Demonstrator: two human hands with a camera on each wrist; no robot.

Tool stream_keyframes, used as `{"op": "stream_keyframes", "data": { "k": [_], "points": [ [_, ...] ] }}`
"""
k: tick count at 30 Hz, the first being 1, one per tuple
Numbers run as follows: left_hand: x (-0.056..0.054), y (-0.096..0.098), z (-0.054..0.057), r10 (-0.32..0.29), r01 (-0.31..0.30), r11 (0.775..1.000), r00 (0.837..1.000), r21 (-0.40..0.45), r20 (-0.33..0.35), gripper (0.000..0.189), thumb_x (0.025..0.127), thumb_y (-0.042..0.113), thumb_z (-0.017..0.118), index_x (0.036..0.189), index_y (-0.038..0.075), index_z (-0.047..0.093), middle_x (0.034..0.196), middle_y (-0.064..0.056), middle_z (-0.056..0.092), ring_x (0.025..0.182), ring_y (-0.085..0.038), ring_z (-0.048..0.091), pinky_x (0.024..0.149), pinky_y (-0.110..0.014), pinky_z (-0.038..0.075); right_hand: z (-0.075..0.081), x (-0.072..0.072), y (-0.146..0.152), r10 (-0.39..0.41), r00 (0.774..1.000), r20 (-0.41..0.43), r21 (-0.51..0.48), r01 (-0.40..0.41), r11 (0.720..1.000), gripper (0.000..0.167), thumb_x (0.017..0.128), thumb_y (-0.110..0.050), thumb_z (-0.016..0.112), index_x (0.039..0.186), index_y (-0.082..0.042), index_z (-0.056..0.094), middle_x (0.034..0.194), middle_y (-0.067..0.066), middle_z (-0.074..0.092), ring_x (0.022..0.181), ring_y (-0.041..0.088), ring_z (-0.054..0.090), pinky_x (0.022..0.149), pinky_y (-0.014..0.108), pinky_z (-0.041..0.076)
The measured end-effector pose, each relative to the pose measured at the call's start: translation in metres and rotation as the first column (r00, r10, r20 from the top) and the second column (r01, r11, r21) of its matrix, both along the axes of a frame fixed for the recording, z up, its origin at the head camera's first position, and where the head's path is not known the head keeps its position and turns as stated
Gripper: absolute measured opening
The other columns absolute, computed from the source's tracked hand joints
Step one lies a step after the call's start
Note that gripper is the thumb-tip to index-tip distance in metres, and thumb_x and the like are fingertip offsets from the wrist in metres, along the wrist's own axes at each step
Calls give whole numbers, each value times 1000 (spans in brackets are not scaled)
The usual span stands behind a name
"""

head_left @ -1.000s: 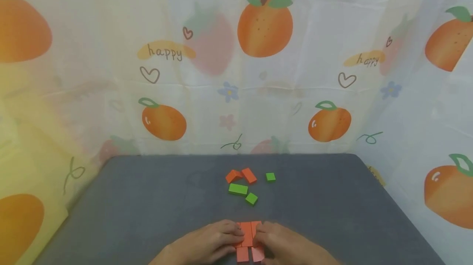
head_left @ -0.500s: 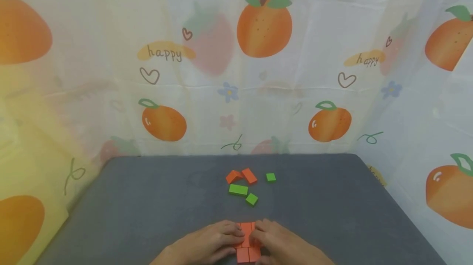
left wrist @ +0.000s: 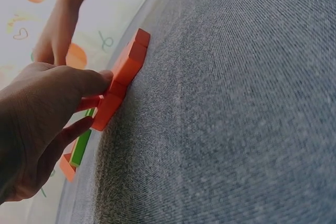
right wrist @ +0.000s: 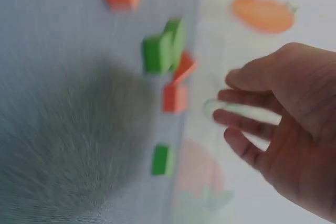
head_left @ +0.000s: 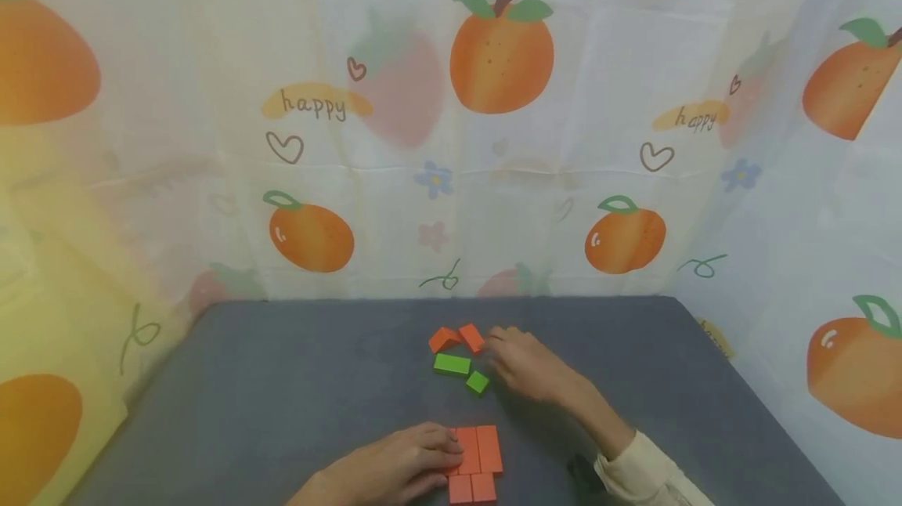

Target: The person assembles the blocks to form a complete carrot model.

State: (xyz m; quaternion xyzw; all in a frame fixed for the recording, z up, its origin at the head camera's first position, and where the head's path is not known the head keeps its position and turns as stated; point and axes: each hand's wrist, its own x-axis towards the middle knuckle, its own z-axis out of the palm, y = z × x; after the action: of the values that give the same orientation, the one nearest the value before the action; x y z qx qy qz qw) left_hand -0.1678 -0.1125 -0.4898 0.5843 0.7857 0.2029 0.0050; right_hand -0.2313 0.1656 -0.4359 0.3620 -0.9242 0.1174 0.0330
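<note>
Flat-laid orange blocks form a compact group near the table's front, tall ones behind two smaller ones. My left hand rests its fingertips on the left side of this group, covering part of it. In the left wrist view, the thumb of the left hand touches an orange block. My right hand reaches over the table beside the far blocks, holding nothing. Its fingers are apart and relaxed in the right wrist view. A green cube shows there but is hidden by the hand in the head view.
Farther back lie an orange wedge-shaped block, an orange block, a long green block and a green cube. A fruit-print curtain hangs behind the dark grey table.
The right hand has left the front orange blocks and moved forward to the far blocks. Earlier it pushed the right small block in against its neighbour. The left hand has stayed put.
</note>
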Motion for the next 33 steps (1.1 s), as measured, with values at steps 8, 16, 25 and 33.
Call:
{"op": "stream_keyframes", "data": {
  "k": [8, 16, 25, 33],
  "points": [
    [0, 2, -1, -50, 51, 998, 998, 37, -36, 29, 110, 20, 55, 132, 10, 70, 131, -1, 70, 126, -14, 64, 104, -21, 54, -9, -27, 1, -43, 998, 39, 154, 36, 987, 30, 95, 8, 59, 115, -6, 77, 120, 10, 76, 110, 31, 72, 93, 49, 60],
    [1, 2, -2, -59, 61, 997, 997, 52, -50, 28, 109, 19, 56, 131, 9, 70, 130, -1, 69, 123, -13, 64, 104, -20, 54, -27, -16, 5, -141, 980, -137, 181, 165, 970, 10, 96, -15, 75, 103, -13, 68, 92, 11, 63, 72, 26, 59, 59, 43, 51],
    [-1, 1, -1, -34, 36, 999, 994, 21, -107, 29, 109, 21, 56, 132, 11, 71, 131, 1, 71, 125, -12, 64, 105, -20, 54, -20, 10, 22, -87, 985, -151, 58, 97, 994, 34, 85, 7, 74, 108, -16, 64, 92, 1, 65, 67, 15, 54, 55, 30, 45],
    [1, 2, 0, -29, 31, 999, 998, 32, -55, 28, 109, 20, 57, 131, 12, 71, 129, 1, 71, 123, -12, 64, 103, -19, 54, 7, 75, 18, 138, 985, 102, -133, -124, 983, 30, 88, -8, 81, 110, -22, 67, 101, -10, 61, 84, -2, 51, 72, 22, 51]
  ]
}}
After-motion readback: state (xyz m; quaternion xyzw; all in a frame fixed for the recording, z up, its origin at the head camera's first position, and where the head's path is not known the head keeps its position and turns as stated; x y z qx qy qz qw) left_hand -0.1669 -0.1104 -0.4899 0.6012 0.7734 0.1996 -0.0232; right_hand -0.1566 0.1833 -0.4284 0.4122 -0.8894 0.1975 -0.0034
